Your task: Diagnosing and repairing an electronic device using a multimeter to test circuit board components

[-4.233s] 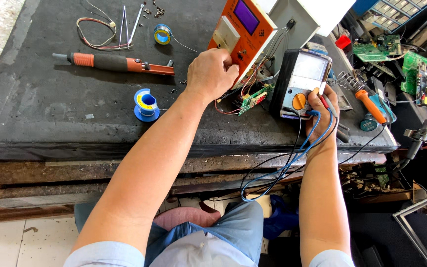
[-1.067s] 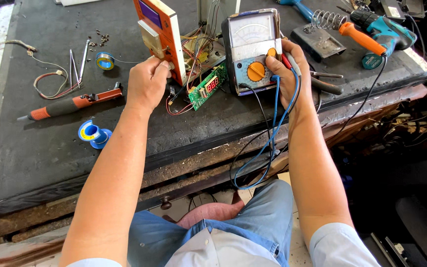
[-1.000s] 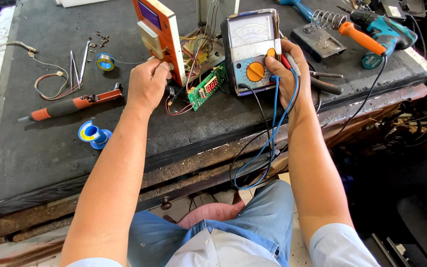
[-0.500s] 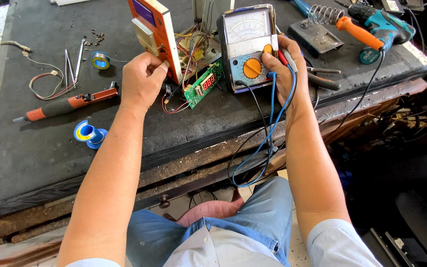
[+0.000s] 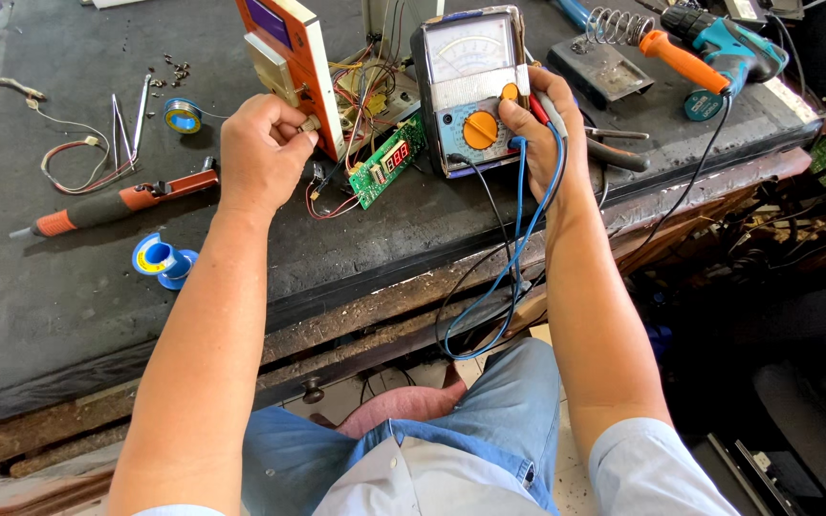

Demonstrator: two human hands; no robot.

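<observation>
1. Front edge of the dark workbench (image 5: 69,315): black and blue test leads (image 5: 513,287) loop off the edge toward the person's lap. Judged risk: a knee or forearm could snag the loop and drag the meter forward.
2. Blue spool of solder (image 5: 160,258), near the front-left, and the orange-handled soldering iron (image 5: 117,204) behind it. If the iron is hot, its tip could scorch the nearby red wire bundle (image 5: 83,162).
3. Left hand (image 5: 262,153), mid-bench: fingers pinched together on a small knob at the side of the upright orange-and-cream instrument case (image 5: 289,62). The case stands tilted; a hard twist could tip it.
4. Green circuit board with red digit display (image 5: 389,162), loose between case and meter on bare wires, which could tear or short.
5. Right hand (image 5: 537,129): fingers curled around red and blue probes, thumb at the orange dial of the grey analogue multimeter (image 5: 470,91).
6. Far edge: the metal soldering stand (image 5: 614,57) holds an orange-handled tool in its coil; whether any other holder contains something cannot be told.
</observation>
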